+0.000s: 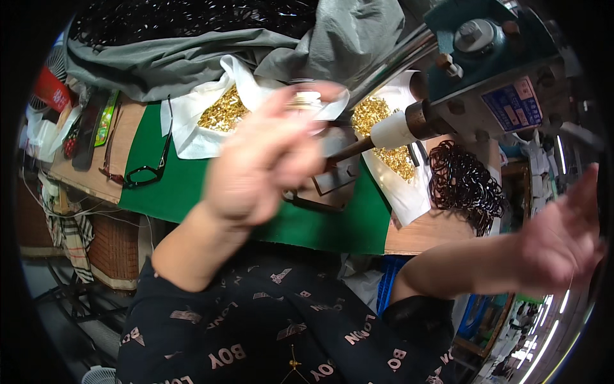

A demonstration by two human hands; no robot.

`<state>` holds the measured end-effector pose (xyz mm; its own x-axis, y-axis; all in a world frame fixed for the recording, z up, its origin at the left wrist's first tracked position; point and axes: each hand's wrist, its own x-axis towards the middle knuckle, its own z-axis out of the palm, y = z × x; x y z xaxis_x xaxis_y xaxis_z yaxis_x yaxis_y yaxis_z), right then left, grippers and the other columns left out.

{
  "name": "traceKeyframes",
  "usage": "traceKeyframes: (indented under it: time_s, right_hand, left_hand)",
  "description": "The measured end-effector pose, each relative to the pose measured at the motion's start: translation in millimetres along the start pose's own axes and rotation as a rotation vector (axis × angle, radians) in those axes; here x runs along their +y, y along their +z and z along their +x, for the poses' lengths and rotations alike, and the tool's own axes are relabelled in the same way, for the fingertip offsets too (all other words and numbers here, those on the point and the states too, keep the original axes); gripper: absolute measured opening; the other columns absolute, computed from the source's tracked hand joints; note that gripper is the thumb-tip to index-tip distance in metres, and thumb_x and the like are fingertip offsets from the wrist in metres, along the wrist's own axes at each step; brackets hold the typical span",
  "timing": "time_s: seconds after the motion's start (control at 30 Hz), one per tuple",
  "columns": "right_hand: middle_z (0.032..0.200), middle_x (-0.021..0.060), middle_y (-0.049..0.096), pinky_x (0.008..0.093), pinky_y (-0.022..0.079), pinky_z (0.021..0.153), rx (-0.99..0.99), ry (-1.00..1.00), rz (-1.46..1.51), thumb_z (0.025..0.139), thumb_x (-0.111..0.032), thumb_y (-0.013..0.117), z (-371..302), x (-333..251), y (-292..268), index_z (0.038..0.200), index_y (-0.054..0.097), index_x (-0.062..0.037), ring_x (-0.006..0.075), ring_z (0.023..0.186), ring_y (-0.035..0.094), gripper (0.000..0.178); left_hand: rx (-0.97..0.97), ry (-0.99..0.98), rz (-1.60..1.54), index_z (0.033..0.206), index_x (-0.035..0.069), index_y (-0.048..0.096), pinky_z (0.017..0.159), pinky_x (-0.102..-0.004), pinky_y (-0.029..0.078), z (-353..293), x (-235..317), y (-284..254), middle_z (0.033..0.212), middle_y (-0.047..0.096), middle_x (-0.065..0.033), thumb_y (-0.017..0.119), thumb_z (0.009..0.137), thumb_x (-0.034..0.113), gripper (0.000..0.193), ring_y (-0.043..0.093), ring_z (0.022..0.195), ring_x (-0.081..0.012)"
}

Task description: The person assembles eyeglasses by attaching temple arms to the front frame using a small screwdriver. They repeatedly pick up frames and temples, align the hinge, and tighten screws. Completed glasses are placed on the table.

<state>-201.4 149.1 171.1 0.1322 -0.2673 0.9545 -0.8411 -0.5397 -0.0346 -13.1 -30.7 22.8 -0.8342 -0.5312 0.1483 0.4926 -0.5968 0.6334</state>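
Note:
My left hand (262, 157) is raised over the green mat, smeared by motion, its fingers curled in. Something small, pale and goldish shows at its fingertips; its kind cannot be made out. Just right of this hand is the ram of a dark green press (467, 83), with a white collar (388, 130) and a metal base (334, 185) under it. My right hand (563, 237) is out at the far right, away from the table, fingers spread and blurred, with nothing visible in it. Small gold metal pieces lie heaped left (224, 112) and right (368, 115) of the press.
White sheets (192, 144) lie under the gold heaps. A pile of dark glossy cords (464, 182) rests at the table's right end. Eyeglasses (142, 175) lie on the left. Grey cloth (256, 48) with more dark shiny pieces (192, 19) covers the back.

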Motion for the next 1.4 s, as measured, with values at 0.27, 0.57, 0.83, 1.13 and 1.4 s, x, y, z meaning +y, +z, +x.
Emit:
traceKeyframes:
  time_s: [0.27, 0.57, 0.83, 1.13, 1.4]
  right_hand:
    - [0.081, 0.0047, 0.063, 0.0232, 0.047, 0.065, -0.403, 1.332, -0.266, 0.077, -0.01, 0.068, -227, 75, 60, 0.094, 0.064, -0.0008, 0.0105, 0.068, 0.057, 0.02]
    - [0.072, 0.0101, 0.058, 0.0299, 0.046, 0.061, -0.52, 1.018, -0.491, 0.074, -0.009, 0.067, -222, 80, 76, 0.08, 0.06, 0.0, 0.021, 0.063, 0.056, 0.013]
    - [0.078, 0.0003, 0.061, 0.0202, 0.043, 0.061, -0.011, 1.357, -0.041, 0.083, -0.005, 0.063, -244, 77, 45, 0.087, 0.059, -0.0017, 0.0062, 0.068, 0.054, 0.006]
    - [0.093, 0.0098, 0.063, 0.0203, 0.046, 0.066, 0.267, 1.461, 0.357, 0.084, -0.003, 0.061, -228, 75, 40, 0.088, 0.058, -0.0007, 0.0089, 0.074, 0.056, 0.006]
    - [0.084, 0.0045, 0.059, 0.0228, 0.044, 0.073, -0.305, 1.53, 0.829, 0.083, 0.002, 0.056, -161, -17, 89, 0.094, 0.055, -0.0012, 0.0101, 0.08, 0.055, 0.012]
  left_hand:
    - [0.541, -0.023, 0.159, 0.108, 0.002, 0.051, 0.062, -0.024, 0.041, -76, 10, -120, 0.074, 0.055, -0.0034, 0.038, 0.098, 0.027, 0.03, 0.05, 0.067, -0.0114]
    - [0.12, 0.266, 1.893, 0.132, -0.001, 0.038, 0.107, -0.0408, 0.024, -57, -13, -58, 0.14, 0.032, -0.0203, 0.067, 0.078, 0.019, 0.065, 0.031, 0.13, -0.0331]
    - [-0.064, 0.259, 1.846, 0.111, 0.001, 0.057, 0.09, -0.0397, 0.043, -61, -38, -71, 0.103, 0.061, -0.015, 0.07, 0.072, 0.016, 0.044, 0.057, 0.099, -0.0315]
    - [0.051, 0.209, 1.378, 0.128, 0.001, 0.042, 0.069, -0.0278, 0.049, -70, -30, -67, 0.079, 0.064, -0.0091, 0.068, 0.073, -0.001, 0.061, 0.063, 0.072, -0.0189]
    - [-0.168, 0.083, 1.0, 0.137, 0.0, 0.028, 0.071, -0.0265, 0.049, -60, -30, -38, 0.079, 0.063, -0.0091, 0.067, 0.078, 0.006, 0.071, 0.064, 0.072, -0.0194]
